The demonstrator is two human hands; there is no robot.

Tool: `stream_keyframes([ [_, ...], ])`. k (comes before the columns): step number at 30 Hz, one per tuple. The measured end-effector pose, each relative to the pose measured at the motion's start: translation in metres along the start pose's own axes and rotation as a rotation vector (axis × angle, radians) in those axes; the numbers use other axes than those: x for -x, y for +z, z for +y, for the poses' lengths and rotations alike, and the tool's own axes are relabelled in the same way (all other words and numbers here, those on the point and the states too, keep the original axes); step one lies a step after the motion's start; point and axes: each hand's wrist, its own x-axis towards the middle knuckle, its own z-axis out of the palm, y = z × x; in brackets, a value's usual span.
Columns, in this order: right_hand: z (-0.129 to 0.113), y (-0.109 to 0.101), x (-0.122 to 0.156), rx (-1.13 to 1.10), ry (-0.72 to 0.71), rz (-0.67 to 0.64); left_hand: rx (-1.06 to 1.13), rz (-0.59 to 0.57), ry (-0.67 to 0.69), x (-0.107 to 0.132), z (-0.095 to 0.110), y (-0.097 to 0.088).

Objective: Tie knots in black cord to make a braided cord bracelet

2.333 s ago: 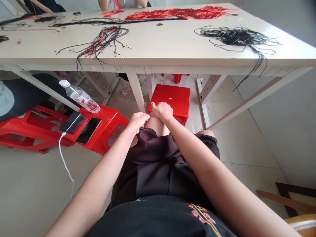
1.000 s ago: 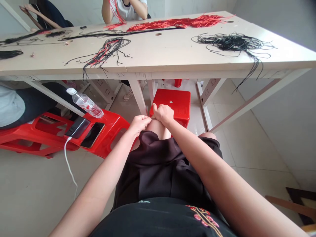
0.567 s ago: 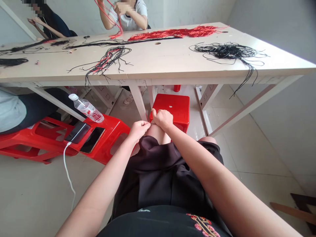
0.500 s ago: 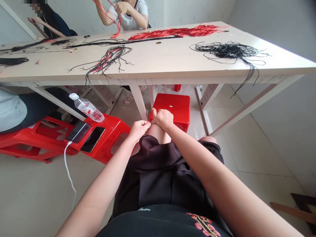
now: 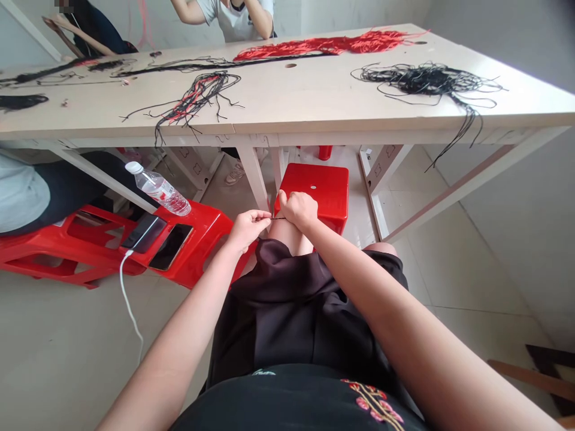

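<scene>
1. Seated at a long counter, a worker pinches a thin dark cord between both hands, just above the bare knee, at centre frame.
2. The left hand has a tight grip on the cord, its fingertips closed together, just left of the knee.
3. The right hand is curled closed, knuckles up, with the cord running into its grip. Its fingers hide exactly how the cord sits there.
4. A short, straight length of cord spans the small gap between the hands, directly over the knee and against a red plastic stool, which stands just beyond.
5. A black garment covers the worker's lap, lower centre, with a floral-embroidered black top at the bottom edge.
6. To the left, a second red plastic stool carries two smartphones and a clear water bottle. A white charging cable drops from the nearer phone toward the tiled floor.
7. On the counter, a black cord tangle sits at right, with strands hanging over the edge. A black-and-red cord bunch lies left of centre, and a long red cord bundle stretches across the far side.
8. A co-worker in a white T-shirt sits beyond the counter, upper centre.
</scene>
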Motion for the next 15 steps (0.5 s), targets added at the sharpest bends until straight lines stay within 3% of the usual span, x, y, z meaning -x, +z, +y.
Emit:
stream_keyframes([
  [15, 0.0006, 0.0004, 0.0016, 0.028, -0.026, 0.0, 0.032, 0.028, 0.013, 0.0003, -0.0053, -0.0005],
])
